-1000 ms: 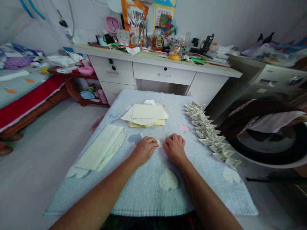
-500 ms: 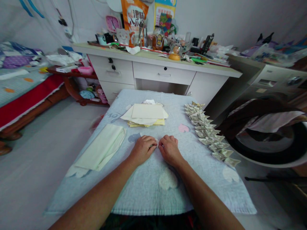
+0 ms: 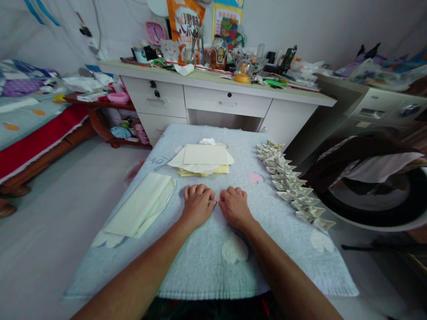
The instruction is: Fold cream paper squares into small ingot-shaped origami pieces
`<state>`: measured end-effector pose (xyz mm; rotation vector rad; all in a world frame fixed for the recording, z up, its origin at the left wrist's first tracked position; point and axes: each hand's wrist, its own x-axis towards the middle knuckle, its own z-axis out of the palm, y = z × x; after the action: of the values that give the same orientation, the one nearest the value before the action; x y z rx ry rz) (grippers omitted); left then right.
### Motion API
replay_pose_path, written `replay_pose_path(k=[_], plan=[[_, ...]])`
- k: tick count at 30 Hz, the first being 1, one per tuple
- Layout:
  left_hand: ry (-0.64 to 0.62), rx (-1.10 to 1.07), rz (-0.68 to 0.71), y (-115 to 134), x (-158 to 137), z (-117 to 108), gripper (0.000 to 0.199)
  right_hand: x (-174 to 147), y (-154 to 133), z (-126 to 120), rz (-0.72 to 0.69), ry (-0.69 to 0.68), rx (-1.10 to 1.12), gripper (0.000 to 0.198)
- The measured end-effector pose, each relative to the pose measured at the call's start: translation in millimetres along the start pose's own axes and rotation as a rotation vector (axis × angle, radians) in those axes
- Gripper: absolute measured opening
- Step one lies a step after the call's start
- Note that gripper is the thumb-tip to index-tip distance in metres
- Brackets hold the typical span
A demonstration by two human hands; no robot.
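Observation:
My left hand [image 3: 197, 204] and my right hand [image 3: 235, 205] rest close together on the cloth-covered table [image 3: 200, 266], fingers curled downward. Between the fingertips shows a sliver of a small pale piece of paper [image 3: 217, 196], mostly hidden under both hands. Just beyond them lies a stack of cream and yellow paper sheets [image 3: 205, 154]. Left of my left hand is a folded pale green sheet bundle [image 3: 136, 206]. Pointed folded-paper pieces [image 3: 288, 182] stand in an overlapping row along the table's right side.
A white desk [image 3: 228, 104] crowded with jars, a snack bag [image 3: 185, 29] and a pink clock [image 3: 155, 33] stands behind the table. To the right is a washing machine [image 3: 373, 115] with clothes in its open door. A bed [image 3: 36, 120] is at the left.
The fingers of my left hand have shifted slightly left and spread over the paper. My right hand has moved a little to the left.

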<state>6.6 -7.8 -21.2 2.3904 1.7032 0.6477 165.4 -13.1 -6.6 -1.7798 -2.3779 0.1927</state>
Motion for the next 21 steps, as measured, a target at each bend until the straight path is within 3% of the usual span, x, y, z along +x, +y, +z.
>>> replay_pose_path(k=[4, 10, 15, 21], plan=[[-0.018, 0.030, -0.074, -5, -3, -6, 0.013, 1, 0, 0, 0.002, 0.000, 0.002, 0.013], [-0.084, 0.039, -0.098, -21, -5, -17, 0.004, 0, 1, 1, -0.006, 0.005, 0.014, 0.011], [-0.097, 0.005, -0.072, -28, -2, -18, 0.010, 0, 1, 0, -0.008, 0.011, 0.022, 0.011], [-0.086, -0.029, 0.022, -17, -3, -13, 0.017, 0, 0, 0, -0.010, 0.012, 0.024, 0.012]])
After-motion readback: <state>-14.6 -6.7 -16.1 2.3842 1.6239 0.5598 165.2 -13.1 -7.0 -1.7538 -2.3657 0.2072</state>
